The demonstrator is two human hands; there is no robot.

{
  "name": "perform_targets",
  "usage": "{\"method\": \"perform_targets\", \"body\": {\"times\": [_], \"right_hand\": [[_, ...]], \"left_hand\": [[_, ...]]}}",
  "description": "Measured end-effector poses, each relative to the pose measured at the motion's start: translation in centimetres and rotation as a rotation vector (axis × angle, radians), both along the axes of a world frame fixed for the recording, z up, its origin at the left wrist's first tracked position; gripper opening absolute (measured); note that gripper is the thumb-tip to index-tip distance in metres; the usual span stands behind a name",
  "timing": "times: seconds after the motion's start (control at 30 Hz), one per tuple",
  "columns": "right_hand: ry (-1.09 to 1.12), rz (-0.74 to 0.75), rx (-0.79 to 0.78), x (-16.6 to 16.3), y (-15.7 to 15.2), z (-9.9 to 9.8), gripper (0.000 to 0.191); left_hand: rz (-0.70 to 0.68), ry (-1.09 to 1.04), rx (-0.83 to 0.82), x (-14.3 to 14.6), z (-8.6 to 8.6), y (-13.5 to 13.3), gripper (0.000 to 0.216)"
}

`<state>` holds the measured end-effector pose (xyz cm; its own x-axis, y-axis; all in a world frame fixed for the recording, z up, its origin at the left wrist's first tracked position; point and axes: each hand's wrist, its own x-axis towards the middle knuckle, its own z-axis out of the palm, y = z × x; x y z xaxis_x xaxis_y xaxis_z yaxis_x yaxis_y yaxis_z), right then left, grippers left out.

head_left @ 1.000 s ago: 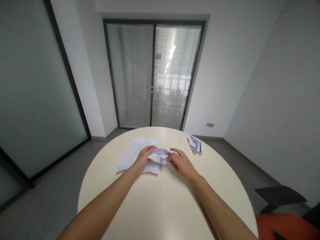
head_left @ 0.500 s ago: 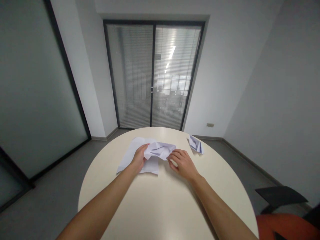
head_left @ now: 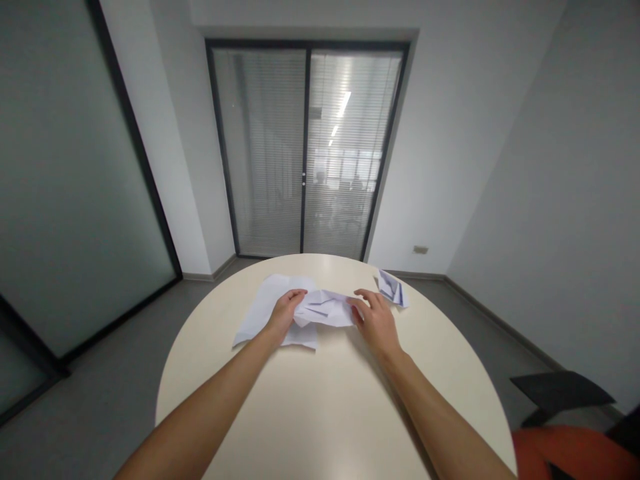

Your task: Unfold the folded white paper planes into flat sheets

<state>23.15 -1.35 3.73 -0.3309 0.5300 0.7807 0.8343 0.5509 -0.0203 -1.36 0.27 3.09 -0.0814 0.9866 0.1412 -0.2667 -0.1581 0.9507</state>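
A creased, folded white paper (head_left: 326, 309) is held up over the table between my hands. My left hand (head_left: 285, 313) pinches its left end, thumb on top. At the right end, my right hand (head_left: 376, 321) grips the edge with its thumb and lower fingers, while the index finger is lifted off. Part of the right grip is hidden behind the hand. Below and to the left, a flat white sheet (head_left: 263, 310) lies on the table, partly covered by my left hand and the folded paper.
A second folded paper (head_left: 393, 289) with dark blue markings rests near the far right edge of the round cream table (head_left: 310, 413). Beyond the table stands a glass door with blinds (head_left: 270, 153). To the right is a chair with a black armrest (head_left: 563, 390) and red seat.
The folded paper has shifted slightly right and looks more stretched out. My right hand has moved up and right along its end, with the index finger raised.
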Motion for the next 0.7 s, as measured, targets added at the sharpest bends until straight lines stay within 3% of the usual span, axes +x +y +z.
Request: {"method": "perform_targets", "body": {"times": [0.2,0.37,0.5,0.7], "right_hand": [[0.102,0.160,-0.093,0.3,0.2,0.0,0.016],[0.453,0.197,-0.261,-0.3,0.4,-0.6,0.018],[0.723,0.156,-0.371,-0.5,0.5,-0.6,0.027],[0.958,0.177,-0.378,-0.2,1.0,-0.5,0.033]], "left_hand": [[-0.052,0.013,-0.086,-0.3,-0.6,0.1,0.032],[-0.055,0.101,-0.105,-0.5,-1.5,0.9,0.034],[-0.078,0.196,0.059,-0.3,-0.9,0.2,0.038],[-0.166,0.523,0.390,-0.6,0.9,-2.7,0.048]]}}
